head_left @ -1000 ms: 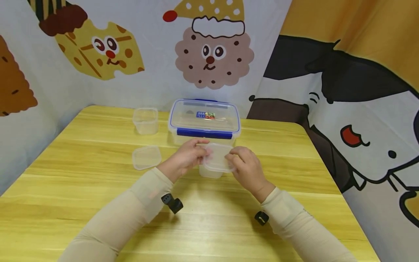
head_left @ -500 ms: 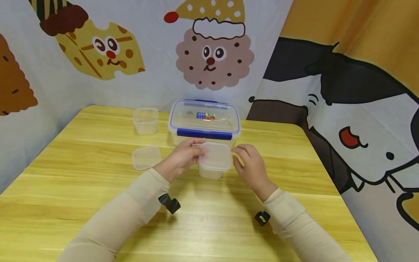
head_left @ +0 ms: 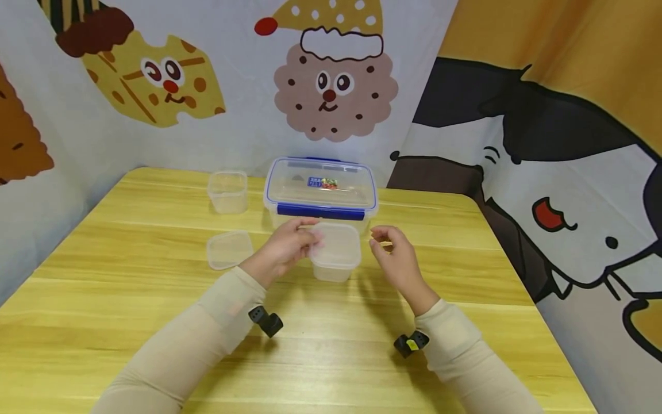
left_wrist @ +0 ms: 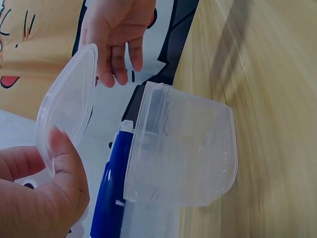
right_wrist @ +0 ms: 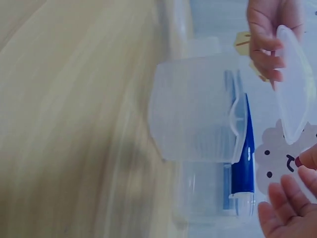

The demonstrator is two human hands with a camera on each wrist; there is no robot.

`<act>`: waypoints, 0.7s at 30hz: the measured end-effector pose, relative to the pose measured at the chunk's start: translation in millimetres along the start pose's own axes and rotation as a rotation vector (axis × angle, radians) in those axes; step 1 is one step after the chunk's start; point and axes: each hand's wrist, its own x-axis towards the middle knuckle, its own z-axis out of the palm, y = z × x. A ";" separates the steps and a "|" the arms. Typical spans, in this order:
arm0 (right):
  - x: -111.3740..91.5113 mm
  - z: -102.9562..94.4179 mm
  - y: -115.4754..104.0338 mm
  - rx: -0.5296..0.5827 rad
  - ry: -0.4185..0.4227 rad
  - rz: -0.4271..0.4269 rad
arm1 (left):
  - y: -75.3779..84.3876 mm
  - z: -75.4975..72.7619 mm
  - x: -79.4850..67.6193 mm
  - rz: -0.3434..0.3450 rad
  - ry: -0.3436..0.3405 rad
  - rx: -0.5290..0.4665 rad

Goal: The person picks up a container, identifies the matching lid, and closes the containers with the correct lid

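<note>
I see the left hand pinching the edge of a cloudy, square lid with round corners. The right hand is loose, fingers a little bent, holding nothing, near the lid at 3 o'clock. The lid hangs over a small tub, not touching it. The tub stands upright on the surface, with a big box at its 12 o'clock. My arms reach in from 7 and 5 o'clock.
</note>
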 end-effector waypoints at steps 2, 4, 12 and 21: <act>1.6 0.1 -1.5 0.039 -0.017 0.056 | -0.9 0.7 1.0 0.001 0.010 0.016; 3.3 0.4 -3.0 0.070 -0.032 0.098 | -1.6 1.8 2.2 0.007 0.015 0.034; 12.4 6.4 -8.9 0.106 -0.071 0.177 | -1.2 7.0 4.1 0.025 0.033 0.081; 19.9 10.7 -17.6 0.170 -0.116 0.257 | -0.4 7.1 5.9 0.049 0.034 0.122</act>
